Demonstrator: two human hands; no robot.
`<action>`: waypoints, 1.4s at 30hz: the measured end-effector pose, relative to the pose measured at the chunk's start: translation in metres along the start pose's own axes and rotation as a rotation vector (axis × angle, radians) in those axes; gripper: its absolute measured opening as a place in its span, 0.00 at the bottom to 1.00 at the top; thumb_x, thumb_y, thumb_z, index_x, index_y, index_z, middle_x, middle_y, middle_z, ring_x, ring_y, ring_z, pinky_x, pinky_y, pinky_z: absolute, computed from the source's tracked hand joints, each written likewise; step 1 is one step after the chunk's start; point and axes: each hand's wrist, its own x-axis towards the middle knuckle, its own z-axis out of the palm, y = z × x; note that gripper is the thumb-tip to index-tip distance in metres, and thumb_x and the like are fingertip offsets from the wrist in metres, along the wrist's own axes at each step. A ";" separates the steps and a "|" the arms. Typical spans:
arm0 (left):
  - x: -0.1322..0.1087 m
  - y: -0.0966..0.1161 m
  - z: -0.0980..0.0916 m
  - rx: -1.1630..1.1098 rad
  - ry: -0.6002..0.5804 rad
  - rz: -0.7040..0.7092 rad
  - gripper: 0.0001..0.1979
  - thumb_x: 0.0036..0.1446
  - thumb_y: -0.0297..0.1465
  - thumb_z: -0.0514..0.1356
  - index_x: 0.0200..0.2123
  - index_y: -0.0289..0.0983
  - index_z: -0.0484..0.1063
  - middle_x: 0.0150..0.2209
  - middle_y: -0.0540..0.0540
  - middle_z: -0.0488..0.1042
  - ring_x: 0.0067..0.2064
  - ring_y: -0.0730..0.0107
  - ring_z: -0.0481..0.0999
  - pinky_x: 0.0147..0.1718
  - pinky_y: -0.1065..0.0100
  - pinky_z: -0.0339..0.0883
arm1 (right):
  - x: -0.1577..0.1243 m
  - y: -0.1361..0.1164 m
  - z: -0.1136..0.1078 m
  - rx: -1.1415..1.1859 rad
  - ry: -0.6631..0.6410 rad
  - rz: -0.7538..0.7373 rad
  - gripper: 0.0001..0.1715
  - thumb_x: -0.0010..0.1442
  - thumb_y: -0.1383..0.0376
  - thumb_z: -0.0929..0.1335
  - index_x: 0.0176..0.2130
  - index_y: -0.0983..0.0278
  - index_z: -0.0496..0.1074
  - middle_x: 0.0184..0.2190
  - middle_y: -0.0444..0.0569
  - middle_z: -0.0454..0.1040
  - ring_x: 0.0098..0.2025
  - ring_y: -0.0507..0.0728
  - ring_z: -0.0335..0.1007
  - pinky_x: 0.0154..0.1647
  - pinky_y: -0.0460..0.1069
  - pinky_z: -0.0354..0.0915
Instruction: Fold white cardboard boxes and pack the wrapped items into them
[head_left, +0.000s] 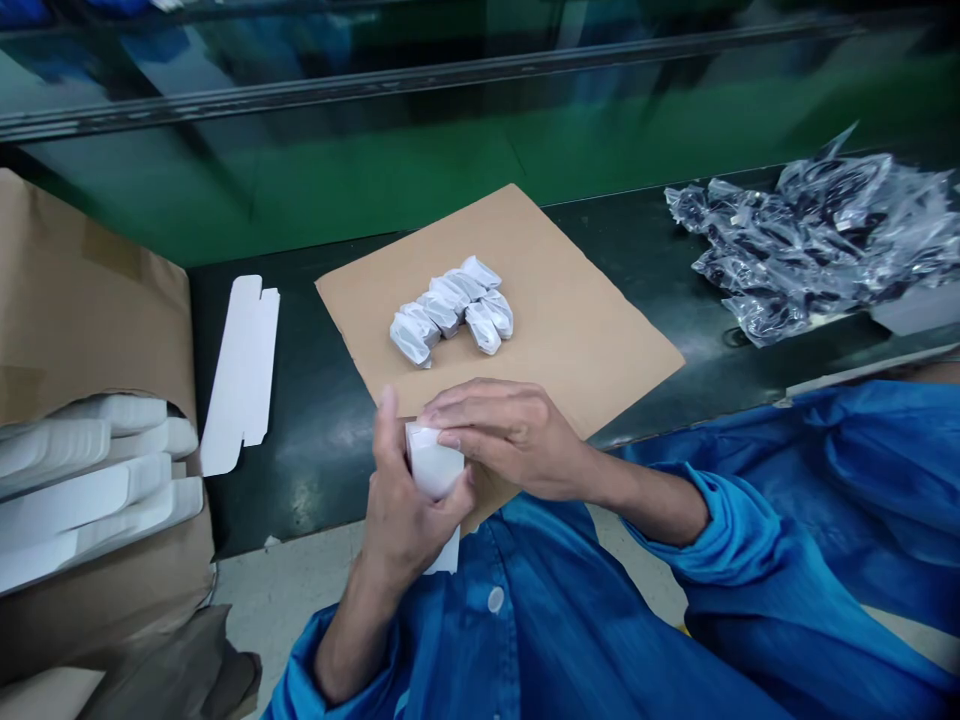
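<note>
A small white carton (435, 462) stands out from between my hands, close to my body above the near edge of the brown cardboard sheet (570, 300). My left hand (405, 510) is wrapped round its sides, thumb and fingers closed on it. Over the carton's upper end lies my right hand (517, 435), its fingers held together and touching the top. A lower part of the carton shows beneath my left hand. Beyond, on the sheet, several small items wrapped in white (450, 300) lie in a curved cluster.
A flat unfolded white carton (241, 375) lies on the dark table (315, 450). To the left, a large brown box (90, 290) holds several flat white cartons (82, 500). Clear bags with dark cables (817, 240) are heaped at right, near another person's blue sleeve (885, 450).
</note>
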 end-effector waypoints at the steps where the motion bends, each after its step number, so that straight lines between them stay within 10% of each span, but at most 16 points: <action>1: 0.000 0.001 -0.003 0.053 -0.019 0.010 0.50 0.54 0.38 0.65 0.71 0.40 0.37 0.55 0.34 0.69 0.45 0.56 0.79 0.33 0.63 0.75 | -0.002 0.002 0.002 -0.067 0.001 -0.074 0.12 0.67 0.67 0.67 0.45 0.70 0.79 0.45 0.55 0.81 0.50 0.54 0.76 0.54 0.50 0.72; 9: -0.009 -0.002 -0.004 -0.040 -0.211 -0.066 0.41 0.55 0.31 0.63 0.69 0.41 0.48 0.63 0.36 0.65 0.57 0.55 0.75 0.46 0.60 0.74 | -0.035 0.028 0.025 -0.459 0.060 -0.340 0.12 0.66 0.69 0.64 0.45 0.66 0.76 0.48 0.56 0.79 0.45 0.58 0.76 0.44 0.53 0.74; 16: -0.005 -0.022 0.016 -0.454 0.126 -0.528 0.27 0.63 0.42 0.59 0.61 0.40 0.59 0.47 0.41 0.76 0.48 0.61 0.79 0.45 0.61 0.73 | 0.027 0.024 0.002 -0.772 -0.145 0.158 0.22 0.69 0.53 0.63 0.53 0.66 0.70 0.43 0.57 0.80 0.45 0.62 0.76 0.41 0.52 0.68; 21: -0.002 -0.036 0.012 -0.343 0.175 -0.569 0.23 0.56 0.42 0.65 0.51 0.39 0.67 0.46 0.43 0.75 0.45 0.64 0.77 0.43 0.64 0.72 | 0.067 0.042 0.018 -0.955 -0.280 0.227 0.17 0.67 0.62 0.63 0.53 0.67 0.66 0.38 0.58 0.79 0.37 0.62 0.75 0.33 0.51 0.60; 26: 0.014 -0.027 -0.001 -0.756 0.463 -0.694 0.20 0.56 0.40 0.65 0.47 0.41 0.64 0.38 0.49 0.76 0.38 0.66 0.80 0.37 0.65 0.74 | 0.031 0.046 -0.005 -0.662 -0.117 0.363 0.17 0.63 0.57 0.67 0.49 0.63 0.65 0.34 0.46 0.78 0.32 0.55 0.73 0.31 0.46 0.59; 31: 0.048 -0.037 0.005 -0.902 0.661 -0.581 0.11 0.61 0.37 0.59 0.45 0.41 0.65 0.48 0.44 0.73 0.54 0.60 0.76 0.58 0.55 0.69 | -0.029 0.037 -0.040 -0.835 -0.050 0.540 0.22 0.66 0.56 0.66 0.54 0.64 0.66 0.27 0.43 0.77 0.28 0.56 0.72 0.30 0.48 0.58; 36: 0.040 -0.050 0.001 0.019 0.349 -0.225 0.24 0.57 0.28 0.59 0.57 0.37 0.66 0.65 0.32 0.60 0.69 0.46 0.57 0.67 0.41 0.50 | -0.035 0.029 -0.064 -1.201 -0.249 0.212 0.22 0.71 0.69 0.57 0.61 0.58 0.65 0.49 0.53 0.77 0.44 0.59 0.72 0.36 0.51 0.61; 42: 0.027 -0.031 -0.019 0.398 -0.489 0.423 0.33 0.58 0.22 0.52 0.67 0.46 0.58 0.67 0.43 0.63 0.70 0.52 0.57 0.67 0.43 0.49 | -0.007 0.036 -0.066 -1.314 -0.634 -0.111 0.21 0.70 0.73 0.56 0.57 0.65 0.67 0.54 0.58 0.70 0.51 0.63 0.65 0.40 0.55 0.61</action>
